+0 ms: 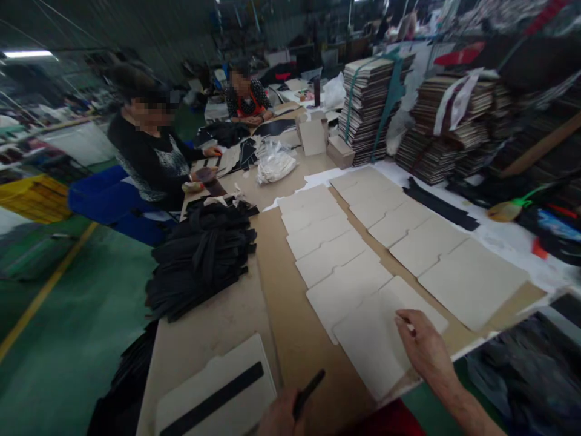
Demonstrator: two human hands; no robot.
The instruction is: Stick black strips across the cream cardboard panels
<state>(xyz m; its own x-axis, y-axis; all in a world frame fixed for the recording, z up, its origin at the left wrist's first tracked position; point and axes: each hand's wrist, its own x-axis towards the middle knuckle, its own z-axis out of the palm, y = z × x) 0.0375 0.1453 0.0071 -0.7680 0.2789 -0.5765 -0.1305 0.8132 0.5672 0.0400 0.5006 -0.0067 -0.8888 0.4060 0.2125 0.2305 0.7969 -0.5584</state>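
Two rows of pale cut card panels [345,254] lie overlapping on a brown board [290,315] on the worktable. My right hand [424,348] rests on the nearest panel [372,345], fingers curled against its edge. At the bottom edge my left hand [281,418] grips a black strip [308,387] that points up to the right. To its left lies a stack of pale panels [213,387] with a long black strip [213,399] across it.
A heap of black strips [204,254] lies on the table's left side. Two people sit at the far left of the table. Tall banded stacks of board [372,109] stand at the back right. A blue bin [104,194] stands on the green floor.
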